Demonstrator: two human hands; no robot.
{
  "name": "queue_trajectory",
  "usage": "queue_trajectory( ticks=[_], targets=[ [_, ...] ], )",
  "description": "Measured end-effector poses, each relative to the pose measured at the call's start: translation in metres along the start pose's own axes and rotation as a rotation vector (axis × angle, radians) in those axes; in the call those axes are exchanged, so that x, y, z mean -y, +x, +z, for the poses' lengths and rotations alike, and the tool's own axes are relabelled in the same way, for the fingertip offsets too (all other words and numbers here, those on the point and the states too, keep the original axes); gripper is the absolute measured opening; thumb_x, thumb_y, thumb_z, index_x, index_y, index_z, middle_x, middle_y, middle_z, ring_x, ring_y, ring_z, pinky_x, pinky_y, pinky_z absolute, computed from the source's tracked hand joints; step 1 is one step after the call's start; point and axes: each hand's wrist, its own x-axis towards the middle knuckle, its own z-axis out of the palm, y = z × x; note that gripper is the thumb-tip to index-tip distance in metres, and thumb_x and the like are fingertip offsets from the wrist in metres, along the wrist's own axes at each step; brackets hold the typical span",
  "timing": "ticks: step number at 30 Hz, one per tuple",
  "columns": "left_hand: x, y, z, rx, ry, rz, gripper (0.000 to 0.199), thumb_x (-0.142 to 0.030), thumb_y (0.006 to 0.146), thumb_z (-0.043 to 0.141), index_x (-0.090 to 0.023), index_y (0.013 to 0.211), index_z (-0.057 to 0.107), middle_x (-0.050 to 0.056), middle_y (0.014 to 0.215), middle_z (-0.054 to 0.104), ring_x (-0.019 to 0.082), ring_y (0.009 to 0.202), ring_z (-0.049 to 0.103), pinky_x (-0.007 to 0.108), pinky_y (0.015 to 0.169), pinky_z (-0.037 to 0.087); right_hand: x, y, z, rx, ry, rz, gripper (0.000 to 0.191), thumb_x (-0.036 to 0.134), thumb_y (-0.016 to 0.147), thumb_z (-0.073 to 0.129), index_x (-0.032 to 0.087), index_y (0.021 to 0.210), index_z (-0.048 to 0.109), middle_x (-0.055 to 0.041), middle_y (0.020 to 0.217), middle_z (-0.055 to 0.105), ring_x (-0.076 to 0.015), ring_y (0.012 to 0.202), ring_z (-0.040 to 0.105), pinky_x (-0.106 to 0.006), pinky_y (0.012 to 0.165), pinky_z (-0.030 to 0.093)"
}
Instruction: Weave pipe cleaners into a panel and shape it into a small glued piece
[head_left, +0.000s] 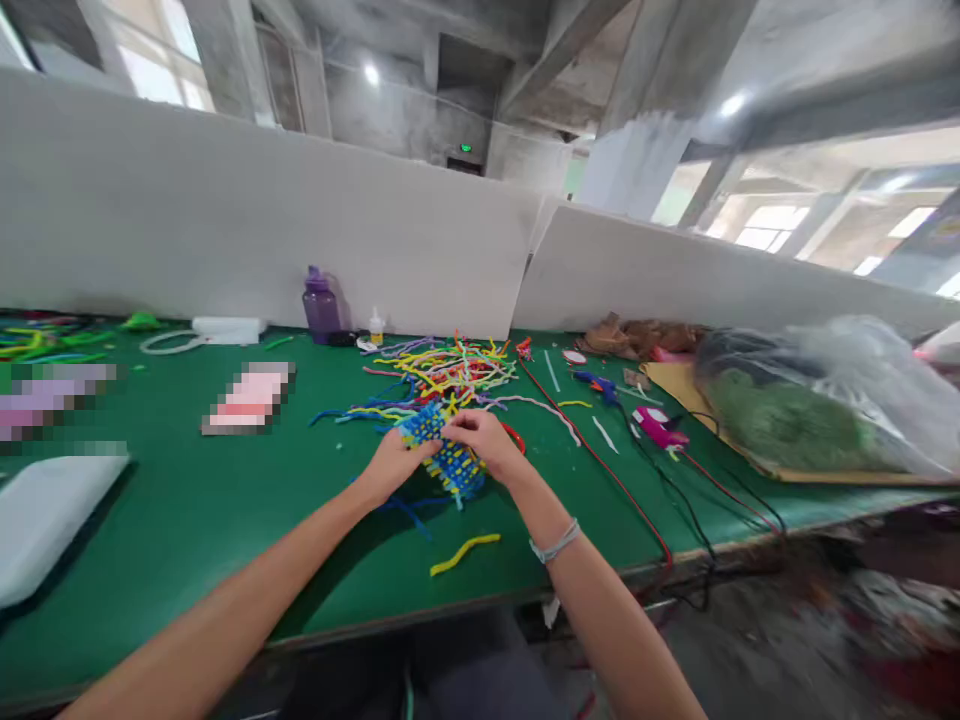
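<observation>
A blue and yellow woven piece [459, 470] is held above the green table, slanting down to the right. My left hand [391, 465] grips its left side, thumb across the front. At its upper right edge, my right hand [481, 436] is closed in a pinch on the weave; the exact strand between the fingertips is too small to tell. Behind the hands lies a tangled pile of colourful fuzzy stems [465, 370]. A single yellow stem [465, 553] rests near the table's front edge, and loose blue stems [409, 512] lie below my left hand.
A purple bottle [321, 308] and a small glue bottle [376, 327] stand by the white partition [337, 220]. Right of the pile are a blue glue gun [597, 386], a pink device [660, 428], cords and a plastic bag [832, 390]. A white case [56, 520] lies left.
</observation>
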Motion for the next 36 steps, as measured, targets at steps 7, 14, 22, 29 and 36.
queue_trajectory(
  ticks=[7, 14, 22, 29, 36],
  targets=[
    [-0.006, -0.002, -0.001, -0.014, -0.090, 0.012, 0.037, -0.042, 0.068, 0.063, -0.013, 0.092, 0.065, 0.005, 0.093, 0.068, 0.022, 0.084, 0.061, 0.032, 0.078, 0.048, 0.003, -0.001, 0.001, -0.020, -0.084, -0.076, 0.014, 0.030, 0.067, 0.060, 0.016, 0.067, 0.060, 0.0021, 0.064, 0.056, -0.0110, 0.062, 0.049, -0.023, 0.061, 0.038],
    [-0.012, -0.003, 0.001, 0.004, -0.145, 0.006, 0.041, -0.043, 0.067, 0.065, -0.014, 0.097, 0.064, 0.005, 0.093, 0.068, 0.020, 0.084, 0.060, 0.031, 0.078, 0.047, 0.006, -0.002, 0.000, -0.092, -0.113, -0.184, 0.014, 0.029, 0.070, 0.059, 0.016, 0.075, 0.059, -0.0005, 0.072, 0.059, -0.0127, 0.068, 0.054, -0.024, 0.065, 0.042],
    [-0.012, -0.005, 0.001, -0.048, -0.019, -0.047, 0.033, -0.047, 0.071, 0.057, -0.015, 0.063, 0.058, -0.004, 0.045, 0.051, 0.012, 0.048, 0.046, 0.022, 0.046, 0.035, 0.012, -0.010, 0.008, -0.237, -0.568, -0.533, 0.009, 0.016, 0.073, 0.050, 0.019, 0.066, 0.054, -0.0044, 0.080, 0.054, -0.0173, 0.086, 0.049, -0.030, 0.080, 0.038],
    [-0.016, -0.006, 0.002, -0.023, -0.106, -0.058, 0.032, -0.045, 0.071, 0.057, -0.014, 0.080, 0.061, -0.002, 0.057, 0.058, 0.012, 0.052, 0.049, 0.022, 0.047, 0.035, 0.010, -0.003, -0.001, -0.029, -0.032, 0.025, 0.023, 0.038, 0.075, 0.052, 0.017, 0.076, 0.061, 0.0012, 0.069, 0.055, -0.0106, 0.061, 0.048, -0.022, 0.056, 0.036],
    [-0.019, -0.008, 0.004, -0.006, -0.082, 0.017, 0.028, -0.043, 0.072, 0.057, -0.015, 0.073, 0.062, 0.000, 0.055, 0.060, 0.018, 0.066, 0.057, 0.025, 0.059, 0.044, 0.005, -0.003, -0.002, 0.036, 0.072, 0.065, 0.022, 0.037, 0.064, 0.064, 0.016, 0.068, 0.060, 0.0032, 0.064, 0.053, -0.0084, 0.059, 0.045, -0.021, 0.057, 0.035]
  ],
)
